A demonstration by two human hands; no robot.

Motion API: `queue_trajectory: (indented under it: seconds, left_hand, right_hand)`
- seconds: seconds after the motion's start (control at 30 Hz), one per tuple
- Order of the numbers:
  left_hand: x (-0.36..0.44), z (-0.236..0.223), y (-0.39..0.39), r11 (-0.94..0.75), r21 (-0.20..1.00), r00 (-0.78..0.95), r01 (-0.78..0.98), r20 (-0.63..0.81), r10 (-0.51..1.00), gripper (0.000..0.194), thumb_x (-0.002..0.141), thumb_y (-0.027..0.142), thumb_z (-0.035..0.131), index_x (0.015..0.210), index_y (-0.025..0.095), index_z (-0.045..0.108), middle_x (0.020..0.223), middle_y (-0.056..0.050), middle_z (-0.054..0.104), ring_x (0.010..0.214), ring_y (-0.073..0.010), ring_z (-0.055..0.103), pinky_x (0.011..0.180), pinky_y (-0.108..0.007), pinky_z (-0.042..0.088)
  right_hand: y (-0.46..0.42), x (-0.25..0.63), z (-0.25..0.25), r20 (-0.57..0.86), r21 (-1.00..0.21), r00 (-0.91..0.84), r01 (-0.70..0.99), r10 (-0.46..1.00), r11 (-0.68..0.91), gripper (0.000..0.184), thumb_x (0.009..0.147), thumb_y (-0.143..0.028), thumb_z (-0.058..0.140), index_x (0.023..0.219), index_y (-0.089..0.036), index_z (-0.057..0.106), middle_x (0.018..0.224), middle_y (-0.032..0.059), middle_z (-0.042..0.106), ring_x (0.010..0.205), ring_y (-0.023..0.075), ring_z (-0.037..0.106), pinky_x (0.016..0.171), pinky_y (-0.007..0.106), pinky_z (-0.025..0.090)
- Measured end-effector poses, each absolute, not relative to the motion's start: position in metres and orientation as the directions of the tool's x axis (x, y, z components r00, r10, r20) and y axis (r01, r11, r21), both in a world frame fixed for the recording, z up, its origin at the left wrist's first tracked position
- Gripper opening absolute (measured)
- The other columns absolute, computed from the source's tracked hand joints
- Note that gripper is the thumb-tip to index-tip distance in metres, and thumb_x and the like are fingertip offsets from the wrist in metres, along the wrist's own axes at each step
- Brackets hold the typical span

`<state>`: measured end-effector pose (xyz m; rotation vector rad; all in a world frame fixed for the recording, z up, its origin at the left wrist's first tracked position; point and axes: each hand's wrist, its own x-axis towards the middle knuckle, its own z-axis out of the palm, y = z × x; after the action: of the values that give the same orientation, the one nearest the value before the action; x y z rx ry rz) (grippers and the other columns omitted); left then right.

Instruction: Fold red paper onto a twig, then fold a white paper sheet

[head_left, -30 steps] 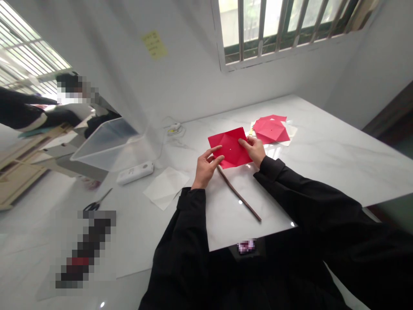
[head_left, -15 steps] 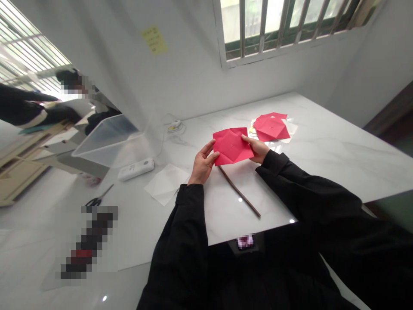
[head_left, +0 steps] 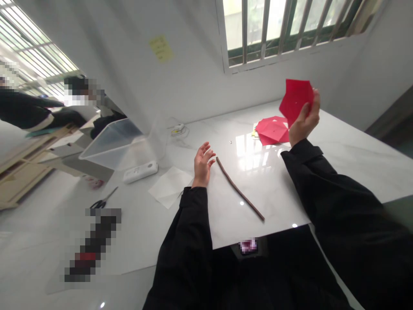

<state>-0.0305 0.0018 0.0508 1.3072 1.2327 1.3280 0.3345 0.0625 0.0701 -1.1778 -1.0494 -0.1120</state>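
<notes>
Raised at the right, my right hand [head_left: 306, 118] grips a folded sheet of red paper [head_left: 296, 101] that has a small hole near its middle. Beneath and left of it, more red paper [head_left: 272, 130] lies on the table over some white sheets. My left hand [head_left: 203, 165] is empty, fingers apart and slightly curled, just above the tabletop. Close to its fingertips is the upper end of a thin brown stick [head_left: 238, 189], which slants down toward the table's front edge. A tiny pale bit [head_left: 230, 142] lies beyond the stick.
Left of my left hand lies a white paper sheet [head_left: 169, 187], with a white power strip [head_left: 141, 172] and a clear plastic bin [head_left: 119, 144] behind it. Scissors [head_left: 103, 200] rest farther left. A cable [head_left: 177, 129] sits by the wall. Other people are at the far left.
Both hands held the red paper in front of me. My left hand has let go, and my right hand has carried the paper up and to the right.
</notes>
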Motion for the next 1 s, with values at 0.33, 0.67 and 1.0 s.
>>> queue_trajectory:
  seconds: [0.33,0.67,1.0]
  left_hand:
    - [-0.023,0.054,-0.004,-0.123,0.99,-0.11,-0.072,0.114,0.987,0.048,0.08,0.037,0.075,0.127,0.029,0.071,0.143,-0.008,0.063,0.096,-0.015,0.068,0.075,-0.025,0.049]
    - [-0.022,0.047,-0.003,-0.153,0.988,-0.134,0.036,0.156,0.979,0.043,0.078,0.035,0.075,0.12,0.024,0.074,0.136,-0.009,0.069,0.087,-0.0147,0.067,0.07,-0.025,0.048]
    - [-0.015,0.038,-0.005,-0.234,0.934,-0.131,0.27,0.277,0.952,0.028,0.083,0.022,0.07,0.11,0.021,0.077,0.121,-0.01,0.075,0.083,-0.0167,0.067,0.072,-0.029,0.054]
  right_hand:
    - [0.081,0.336,0.0,0.108,-0.35,-0.058,0.932,0.992,0.093,0.066,0.108,-0.06,0.034,0.162,-0.024,0.047,0.173,0.0121,0.036,0.16,0.0403,0.03,0.125,0.076,0.017]
    - [0.08,0.335,-0.001,0.394,-0.357,0.019,0.925,0.919,0.134,0.069,0.105,-0.06,0.047,0.16,-0.017,0.051,0.171,0.0147,0.038,0.163,0.0425,0.019,0.129,0.069,0.014]
    - [0.037,0.212,-0.013,0.574,-0.531,-0.164,0.671,0.803,0.517,0.04,0.102,-0.044,0.056,0.124,-0.019,0.077,0.131,0.0158,0.073,0.126,0.0337,0.064,0.114,0.053,0.047]
